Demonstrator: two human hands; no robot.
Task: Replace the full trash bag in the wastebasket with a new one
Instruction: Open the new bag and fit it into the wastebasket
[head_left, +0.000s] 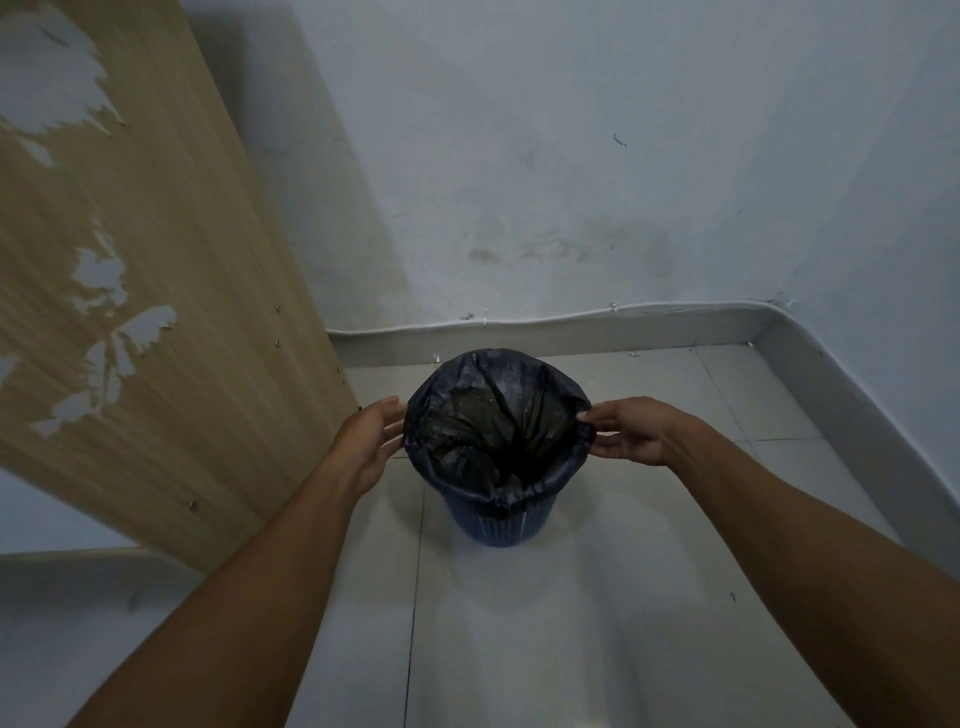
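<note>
We stand in a bare corner: pale floor (519, 623) tiles, scuffed bluish wall (571, 182), a grey skirting (571, 332) running along its foot, and a wooden panel (156, 260) with peeling veneer leaning in at ten o'clock. The blue wastebasket (498, 525) sits on the floor near the middle of our view, apart from the walls. The black trash bag (467, 384) lines it, with its mouth cuffed down over the rim all round. The inside is dark and crumpled, so we cannot tell how full it is.

Our left hand (371, 441) is at nine o'clock on the rim. Its fingers (392, 410) are straight and spread, at the cuff or just shy of it, holding nothing. Our right hand (631, 431) is at three o'clock, where thumb and fingers (597, 415) appear to pinch the folded edge of the bag.

We judge the step to be freeing the cuff from the rim. To do it well, we take the plastic on both sides alike, so the left hand needs a matching pinch. We roll the cuff upward off the lip instead of yanking it, since thin film tears where it catches on the basket's weave. Then we gather the mouth towards the centre before lifting, and lift straight up so the light basket does not tip.
</note>
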